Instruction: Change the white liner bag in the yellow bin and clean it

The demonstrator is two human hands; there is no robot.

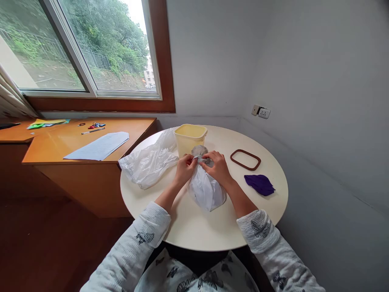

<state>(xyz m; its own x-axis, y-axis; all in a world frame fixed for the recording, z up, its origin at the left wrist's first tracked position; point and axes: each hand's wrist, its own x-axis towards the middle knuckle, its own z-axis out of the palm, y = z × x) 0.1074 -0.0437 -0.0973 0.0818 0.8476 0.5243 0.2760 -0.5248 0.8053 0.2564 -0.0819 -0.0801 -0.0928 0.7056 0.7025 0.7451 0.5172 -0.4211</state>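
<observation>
My left hand (184,167) and right hand (216,165) met at the gathered neck of a filled white plastic bag (206,190), fingers of both pinched shut on the twisted top. The bag sat upright on the round cream table (194,231), right in front of me. Just behind it stood a pale yellow plastic container (190,138) without a lid. An empty, crumpled clear bag (148,162) lay to the left, partly over the table's edge. To the right rested a brown rectangular sealing ring (245,159) and, nearer me, a purple cloth (259,184). A wooden desk (60,150) with papers (99,147) stood beside the table.
</observation>
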